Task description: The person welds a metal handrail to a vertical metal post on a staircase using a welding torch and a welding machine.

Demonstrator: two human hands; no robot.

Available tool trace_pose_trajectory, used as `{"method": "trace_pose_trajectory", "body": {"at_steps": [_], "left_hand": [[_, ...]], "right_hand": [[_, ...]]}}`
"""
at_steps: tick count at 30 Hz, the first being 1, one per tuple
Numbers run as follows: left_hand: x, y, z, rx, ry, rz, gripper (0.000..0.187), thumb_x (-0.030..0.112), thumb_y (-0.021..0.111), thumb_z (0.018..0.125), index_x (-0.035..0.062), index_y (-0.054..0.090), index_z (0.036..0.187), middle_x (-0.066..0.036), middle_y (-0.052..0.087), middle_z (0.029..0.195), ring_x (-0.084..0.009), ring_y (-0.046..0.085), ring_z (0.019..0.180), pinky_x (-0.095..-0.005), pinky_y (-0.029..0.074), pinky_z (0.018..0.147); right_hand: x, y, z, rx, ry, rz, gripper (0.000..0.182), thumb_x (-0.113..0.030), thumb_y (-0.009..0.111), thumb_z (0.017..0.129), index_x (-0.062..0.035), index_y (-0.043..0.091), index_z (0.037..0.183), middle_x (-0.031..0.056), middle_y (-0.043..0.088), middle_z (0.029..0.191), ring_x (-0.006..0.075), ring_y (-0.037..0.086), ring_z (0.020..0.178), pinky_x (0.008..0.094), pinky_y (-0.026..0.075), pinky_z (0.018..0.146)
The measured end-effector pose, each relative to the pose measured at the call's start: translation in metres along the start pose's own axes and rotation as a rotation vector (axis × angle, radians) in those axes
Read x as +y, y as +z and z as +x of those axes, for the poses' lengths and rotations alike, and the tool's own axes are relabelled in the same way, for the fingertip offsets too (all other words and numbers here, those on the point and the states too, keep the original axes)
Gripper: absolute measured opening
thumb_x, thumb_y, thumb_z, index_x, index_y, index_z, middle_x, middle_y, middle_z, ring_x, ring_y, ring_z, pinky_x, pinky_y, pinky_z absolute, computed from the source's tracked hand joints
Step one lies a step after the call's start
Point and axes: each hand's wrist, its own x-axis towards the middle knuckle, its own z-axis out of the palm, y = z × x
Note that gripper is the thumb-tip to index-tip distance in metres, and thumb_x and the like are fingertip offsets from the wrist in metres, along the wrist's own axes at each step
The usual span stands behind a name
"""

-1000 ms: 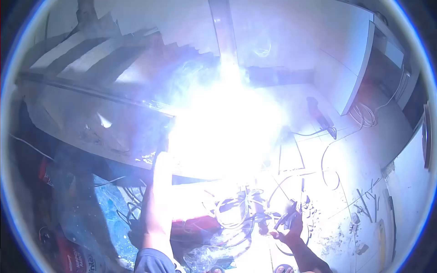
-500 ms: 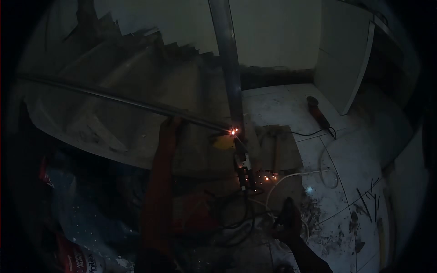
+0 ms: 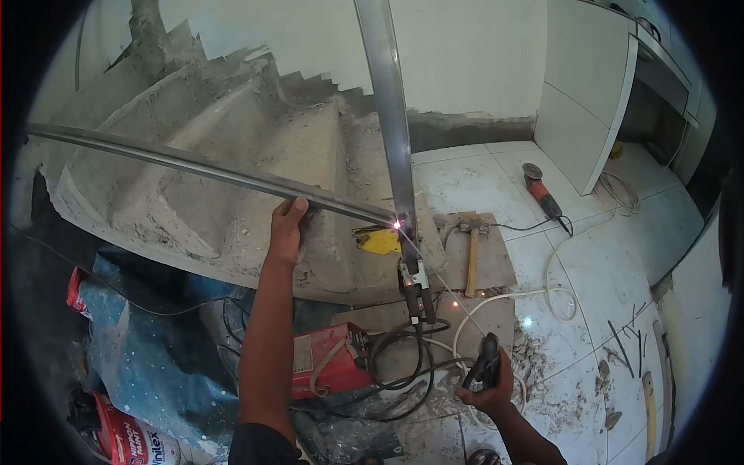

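Arms (image 3: 266, 341) reach forward, left hand (image 3: 287, 229) touching the tube (image 3: 194, 163), its grip too hidden to tell, right hand (image 3: 494, 397) nearer, grip wrapped around a black holder (image 3: 489, 360).

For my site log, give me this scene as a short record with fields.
Left hand: touching the bar
Right hand: holding the black holder, its rod reaching the glow
Glow: where bar meets post
Clamp: on the post, below the glow
Hammer: on the board
Grinder: on the tiles
Stairs: behind the bar
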Motion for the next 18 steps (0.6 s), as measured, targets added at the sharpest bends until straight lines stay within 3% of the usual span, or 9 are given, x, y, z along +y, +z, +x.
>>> {"method": "trace_pose_trajectory", "body": {"at_steps": [1, 2, 3, 6, 7, 9, 10, 13, 18], "left_hand": [[-0.003, -0.003, 0.001, -0.016, -0.045, -0.11, 0.038, 0.044, 0.075, 0.084, 0.0099, 0.066, 0.099, 0.002, 0.06, 0.097, -0.0136, 0.058, 0.095, -0.0321, 0.046, 0.09], [-0.01, -0.007, 0.003, 0.089, 0.09, 0.241, 0.029, 0.039, 0.077, 0.083, 0.015, 0.062, 0.088, 0.005, 0.052, 0.089, -0.0101, 0.054, 0.089, -0.0303, 0.046, 0.081], [-0.006, -0.004, 0.002, 0.088, 0.09, 0.24, 0.029, 0.039, 0.077, 0.083, 0.015, 0.062, 0.088, 0.005, 0.052, 0.089, -0.0101, 0.054, 0.089, -0.0303, 0.046, 0.081], [0.006, 0.009, -0.003, 0.019, -0.049, -0.125, 0.021, 0.03, 0.074, 0.085, 0.0155, 0.059, 0.085, 0.005, 0.049, 0.087, -0.0081, 0.049, 0.087, -0.031, 0.045, 0.078], [-0.005, -0.005, 0.002, 0.071, -0.038, -0.032, 0.021, 0.03, 0.071, 0.086, 0.0128, 0.06, 0.089, 0.004, 0.051, 0.088, -0.0097, 0.051, 0.089, -0.0313, 0.047, 0.081], [-0.018, -0.017, 0.009, 0.058, 0.048, 0.161, 0.027, 0.032, 0.071, 0.088, 0.0089, 0.062, 0.099, 0.002, 0.056, 0.093, -0.0129, 0.056, 0.092, -0.0326, 0.05, 0.084], [-0.021, -0.019, 0.011, 0.055, 0.077, 0.225, 0.03, 0.033, 0.07, 0.088, 0.0076, 0.063, 0.102, 0.001, 0.058, 0.095, -0.014, 0.057, 0.092, -0.033, 0.051, 0.085], [0.006, 0.009, -0.002, -0.112, 0.067, -0.071, 0.052, 0.036, 0.069, 0.092, -0.0031, 0.059, 0.123, -0.01, 0.065, 0.113, -0.0207, 0.064, 0.102, -0.0364, 0.053, 0.089], [0.017, 0.014, -0.008, -0.04, 0.04, 0.034, 0.058, 0.042, 0.073, 0.088, -0.0034, 0.06, 0.122, -0.01, 0.065, 0.111, -0.0198, 0.063, 0.103, -0.0333, 0.051, 0.09]], "right_hand": [[0.004, 0.001, -0.004, -0.011, 0.056, 0.067, 0.121, -0.053, 0.092, 0.06, 0.0086, 0.029, 0.143, 0.0128, 0.056, 0.116, 0.016, 0.06, 0.093, 0.0279, 0.053, 0.076], [0.004, -0.002, 0.002, -0.059, -0.014, 0.036, 0.119, -0.051, 0.092, 0.061, 0.0084, 0.029, 0.143, 0.0118, 0.058, 0.113, 0.0126, 0.061, 0.086, 0.0249, 0.052, 0.069], [0.002, -0.003, 0.006, -0.059, -0.014, 0.035, 0.119, -0.051, 0.092, 0.061, 0.0084, 0.029, 0.143, 0.0118, 0.058, 0.113, 0.0126, 0.061, 0.086, 0.0249, 0.052, 0.069], [-0.006, -0.001, 0.011, -0.044, -0.072, 0.005, 0.117, -0.05, 0.092, 0.062, 0.0077, 0.03, 0.143, 0.0096, 0.06, 0.106, 0.0126, 0.062, 0.084, 0.0251, 0.052, 0.067], [-0.008, 0.007, 0.008, 0.093, -0.031, 0.109, 0.102, -0.051, 0.092, 0.06, 0.004, 0.046, 0.133, 0.0103, 0.062, 0.103, 0.017, 0.065, 0.09, 0.03, 0.055, 0.075], [-0.005, -0.006, 0.009, -0.087, -0.051, -0.094, 0.109, -0.048, 0.094, 0.059, 0.0037, 0.039, 0.138, 0.0111, 0.063, 0.105, 0.0191, 0.065, 0.094, 0.0339, 0.055, 0.081], [-0.005, -0.005, 0.008, -0.096, -0.078, 0.03, 0.111, -0.043, 0.095, 0.058, 0.0031, 0.035, 0.141, 0.0129, 0.062, 0.109, 0.0211, 0.065, 0.096, 0.0354, 0.053, 0.085], [-0.001, -0.001, 0.0, -0.012, -0.107, 0.091, 0.117, -0.037, 0.097, 0.057, 0.0042, 0.03, 0.144, 0.0157, 0.061, 0.116, 0.0234, 0.064, 0.1, 0.0371, 0.051, 0.091], [0.0, 0.001, -0.001, 0.048, -0.125, -0.034, 0.123, -0.04, 0.098, 0.053, 0.0052, 0.03, 0.144, 0.0175, 0.058, 0.121, 0.0232, 0.063, 0.104, 0.0375, 0.052, 0.09]]}}
